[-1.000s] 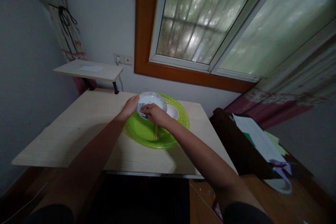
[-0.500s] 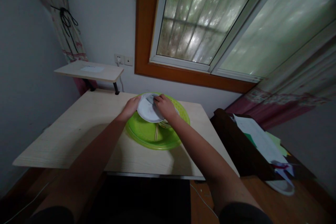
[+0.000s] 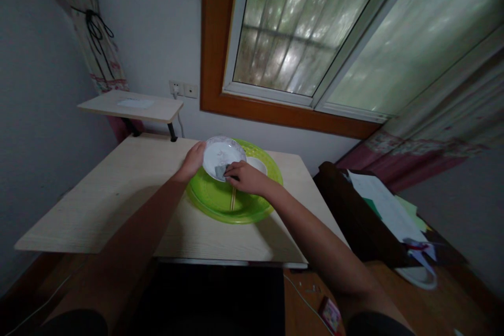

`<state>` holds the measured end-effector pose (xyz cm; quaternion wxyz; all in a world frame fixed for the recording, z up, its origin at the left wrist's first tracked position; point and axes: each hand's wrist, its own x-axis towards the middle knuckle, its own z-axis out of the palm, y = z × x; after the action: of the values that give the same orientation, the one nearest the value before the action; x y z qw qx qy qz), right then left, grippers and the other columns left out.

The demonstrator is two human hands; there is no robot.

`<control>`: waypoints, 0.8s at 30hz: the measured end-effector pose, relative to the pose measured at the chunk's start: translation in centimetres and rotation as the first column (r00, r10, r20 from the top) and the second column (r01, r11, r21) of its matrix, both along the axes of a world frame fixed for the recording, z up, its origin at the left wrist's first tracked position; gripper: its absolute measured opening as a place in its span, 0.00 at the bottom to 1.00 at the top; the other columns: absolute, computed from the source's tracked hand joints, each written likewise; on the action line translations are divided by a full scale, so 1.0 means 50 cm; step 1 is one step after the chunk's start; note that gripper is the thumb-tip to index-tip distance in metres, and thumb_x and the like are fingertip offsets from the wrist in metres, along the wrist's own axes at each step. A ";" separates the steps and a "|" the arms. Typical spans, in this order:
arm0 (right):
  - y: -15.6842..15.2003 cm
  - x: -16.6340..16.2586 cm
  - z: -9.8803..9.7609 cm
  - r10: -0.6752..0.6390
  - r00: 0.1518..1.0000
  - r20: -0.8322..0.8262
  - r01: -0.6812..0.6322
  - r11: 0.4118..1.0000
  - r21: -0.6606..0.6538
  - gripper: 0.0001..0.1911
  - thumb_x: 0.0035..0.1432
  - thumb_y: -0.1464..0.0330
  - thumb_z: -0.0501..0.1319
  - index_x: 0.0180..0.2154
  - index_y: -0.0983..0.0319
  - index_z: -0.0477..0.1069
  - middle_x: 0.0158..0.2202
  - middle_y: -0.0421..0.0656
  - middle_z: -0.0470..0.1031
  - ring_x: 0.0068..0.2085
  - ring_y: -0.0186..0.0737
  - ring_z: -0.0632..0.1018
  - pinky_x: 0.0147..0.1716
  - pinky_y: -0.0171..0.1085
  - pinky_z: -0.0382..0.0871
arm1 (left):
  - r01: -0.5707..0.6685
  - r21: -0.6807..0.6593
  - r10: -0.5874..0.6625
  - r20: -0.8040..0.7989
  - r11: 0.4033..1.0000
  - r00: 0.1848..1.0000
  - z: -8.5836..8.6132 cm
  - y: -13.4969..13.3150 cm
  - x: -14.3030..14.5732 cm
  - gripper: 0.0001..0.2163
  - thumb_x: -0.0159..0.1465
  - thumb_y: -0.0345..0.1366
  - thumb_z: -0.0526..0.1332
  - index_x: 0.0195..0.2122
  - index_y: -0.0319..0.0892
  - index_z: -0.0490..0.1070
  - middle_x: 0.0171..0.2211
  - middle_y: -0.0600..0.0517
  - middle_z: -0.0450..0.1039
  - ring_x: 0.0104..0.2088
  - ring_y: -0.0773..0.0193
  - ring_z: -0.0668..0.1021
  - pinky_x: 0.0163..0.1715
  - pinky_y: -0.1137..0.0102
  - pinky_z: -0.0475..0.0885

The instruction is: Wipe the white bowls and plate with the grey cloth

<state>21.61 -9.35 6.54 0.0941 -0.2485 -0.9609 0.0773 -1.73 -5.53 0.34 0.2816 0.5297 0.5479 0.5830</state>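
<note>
My left hand (image 3: 192, 160) grips the left rim of a small white plate (image 3: 222, 153), holding it tilted above a large green basin (image 3: 212, 202) on a pale wooden table (image 3: 118, 194). My right hand (image 3: 246, 177) is closed on a small grey cloth (image 3: 219, 170) pressed against the plate's lower face. A white bowl (image 3: 258, 164) sits in the basin just behind my right hand. A pair of chopsticks (image 3: 233, 198) lies in the basin below my right hand.
A small raised shelf (image 3: 132, 106) stands at the table's far left corner, with wall sockets (image 3: 183, 89) behind it. A window (image 3: 299, 37) fills the wall ahead. To the right, a dark chair (image 3: 354, 215) carries papers (image 3: 384, 205), and a white dish (image 3: 417, 275) lies beyond it.
My right hand moved with the cloth from the plate's lower edge up to its top edge, then back down to its lower part. The plate tilted in my left hand.
</note>
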 end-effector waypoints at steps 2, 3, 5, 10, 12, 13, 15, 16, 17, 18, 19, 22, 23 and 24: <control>0.005 -0.019 -0.011 0.053 0.995 -0.080 -0.056 0.998 -0.042 0.14 0.65 0.72 0.59 0.49 0.65 0.79 0.49 0.50 0.80 0.50 0.41 0.78 0.56 0.41 0.66 | 0.005 0.011 -0.005 -0.003 1.000 1.000 -0.002 0.002 0.001 0.18 0.65 0.48 0.51 0.37 0.40 0.73 0.40 0.45 0.77 0.43 0.56 0.76 0.51 0.62 0.69; 0.008 -0.030 -0.016 0.071 0.991 -0.110 -0.076 0.996 -0.042 0.14 0.65 0.74 0.59 0.50 0.65 0.79 0.51 0.50 0.79 0.51 0.42 0.77 0.57 0.41 0.66 | 0.012 0.014 -0.012 -0.005 1.000 1.000 -0.002 0.002 0.001 0.18 0.65 0.48 0.51 0.37 0.40 0.73 0.40 0.46 0.76 0.43 0.57 0.76 0.51 0.62 0.70; 0.017 -0.056 -0.022 0.101 0.984 -0.148 -0.105 0.994 -0.022 0.15 0.65 0.75 0.59 0.51 0.64 0.78 0.53 0.49 0.78 0.54 0.42 0.76 0.58 0.42 0.65 | 0.021 0.021 -0.021 -0.010 1.000 1.000 -0.004 0.005 0.000 0.16 0.65 0.46 0.50 0.35 0.41 0.72 0.39 0.46 0.76 0.43 0.57 0.76 0.51 0.63 0.70; 0.048 -0.111 -0.026 0.088 0.980 -0.179 -0.075 0.994 0.080 0.16 0.63 0.77 0.60 0.50 0.63 0.79 0.53 0.51 0.78 0.53 0.44 0.77 0.58 0.44 0.64 | 0.042 0.000 -0.042 -0.039 0.999 0.998 -0.008 0.017 -0.002 0.14 0.64 0.44 0.50 0.34 0.42 0.70 0.40 0.46 0.75 0.45 0.57 0.75 0.54 0.63 0.68; 0.061 -0.124 -0.025 0.035 0.982 -0.187 -0.010 0.991 0.134 0.17 0.64 0.77 0.59 0.50 0.61 0.79 0.54 0.50 0.78 0.54 0.45 0.76 0.58 0.45 0.64 | 0.059 -0.013 -0.059 -0.036 0.998 0.998 -0.006 0.018 -0.001 0.14 0.64 0.44 0.50 0.35 0.41 0.70 0.42 0.45 0.76 0.46 0.58 0.75 0.56 0.64 0.67; 0.068 -0.128 -0.024 -0.004 0.981 -0.195 0.034 0.988 0.148 0.17 0.65 0.76 0.58 0.51 0.61 0.78 0.54 0.50 0.77 0.54 0.45 0.76 0.58 0.44 0.63 | 0.068 -0.017 -0.069 -0.031 0.998 0.997 -0.004 0.017 0.000 0.15 0.65 0.45 0.50 0.36 0.41 0.71 0.43 0.44 0.76 0.48 0.58 0.76 0.57 0.64 0.66; 0.077 -0.134 -0.021 -0.098 0.967 -0.234 0.133 0.981 0.141 0.17 0.67 0.74 0.56 0.52 0.61 0.78 0.55 0.50 0.77 0.54 0.44 0.75 0.58 0.43 0.63 | 0.086 -0.027 -0.086 -0.005 0.996 0.996 0.002 0.012 0.004 0.17 0.65 0.47 0.50 0.38 0.40 0.72 0.45 0.43 0.77 0.50 0.57 0.75 0.58 0.64 0.66; 0.080 -0.137 -0.020 -0.145 0.954 -0.263 0.182 0.976 0.119 0.17 0.67 0.74 0.56 0.53 0.61 0.77 0.54 0.50 0.77 0.54 0.44 0.75 0.58 0.42 0.63 | 0.094 -0.038 -0.093 0.022 0.995 0.995 0.007 0.008 0.006 0.19 0.66 0.49 0.50 0.40 0.39 0.73 0.46 0.42 0.77 0.52 0.56 0.75 0.58 0.63 0.66; 0.083 -0.139 -0.018 -0.187 0.938 -0.293 0.221 0.971 0.090 0.17 0.68 0.73 0.55 0.54 0.62 0.76 0.54 0.50 0.77 0.54 0.43 0.75 0.58 0.41 0.63 | 0.099 -0.048 -0.096 0.057 0.994 0.994 0.012 0.003 0.009 0.21 0.66 0.51 0.51 0.41 0.39 0.73 0.46 0.42 0.78 0.53 0.55 0.75 0.58 0.62 0.67; 0.084 -0.141 -0.018 -0.219 0.922 -0.320 0.249 0.967 0.057 0.17 0.68 0.72 0.55 0.54 0.62 0.75 0.53 0.49 0.78 0.54 0.42 0.75 0.58 0.40 0.63 | 0.108 -0.056 -0.103 0.089 0.993 0.991 0.017 -0.002 0.012 0.23 0.66 0.54 0.51 0.42 0.38 0.74 0.45 0.41 0.78 0.54 0.53 0.75 0.58 0.60 0.67; 0.086 -0.143 -0.017 -0.243 0.908 -0.340 0.267 0.963 0.025 0.17 0.68 0.72 0.55 0.55 0.62 0.74 0.54 0.49 0.78 0.54 0.42 0.75 0.58 0.39 0.63 | 0.117 -0.065 -0.109 0.113 0.991 0.988 0.023 -0.008 0.016 0.25 0.66 0.56 0.52 0.42 0.38 0.74 0.44 0.41 0.79 0.55 0.52 0.74 0.58 0.59 0.67; 0.088 -0.145 -0.020 -0.257 0.893 -0.369 0.255 0.965 -0.053 0.18 0.68 0.71 0.55 0.57 0.62 0.73 0.55 0.48 0.77 0.55 0.41 0.75 0.58 0.39 0.64 | 0.127 -0.073 -0.114 0.156 0.989 0.981 0.042 -0.025 0.026 0.27 0.66 0.58 0.52 0.43 0.37 0.75 0.43 0.40 0.79 0.56 0.49 0.74 0.57 0.57 0.68; 0.089 -0.144 -0.022 -0.243 0.896 -0.372 0.233 0.970 -0.073 0.19 0.68 0.71 0.56 0.58 0.61 0.72 0.56 0.48 0.77 0.55 0.40 0.75 0.58 0.39 0.64 | 0.129 -0.077 -0.115 0.164 0.989 0.980 0.048 -0.030 0.028 0.27 0.66 0.58 0.51 0.43 0.37 0.75 0.42 0.40 0.79 0.56 0.49 0.74 0.56 0.57 0.69; 0.090 -0.143 -0.024 -0.223 0.902 -0.371 0.204 0.975 -0.091 0.19 0.68 0.71 0.56 0.58 0.62 0.72 0.56 0.48 0.76 0.56 0.40 0.75 0.59 0.39 0.64 | 0.133 -0.079 -0.118 0.169 0.988 0.978 0.053 -0.035 0.030 0.27 0.67 0.58 0.51 0.43 0.37 0.75 0.42 0.41 0.79 0.55 0.49 0.75 0.55 0.57 0.70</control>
<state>14.47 -4.83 5.34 0.2794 -0.3349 -0.8894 0.1371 -0.21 -7.27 2.98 0.3854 0.5004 0.5139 0.5805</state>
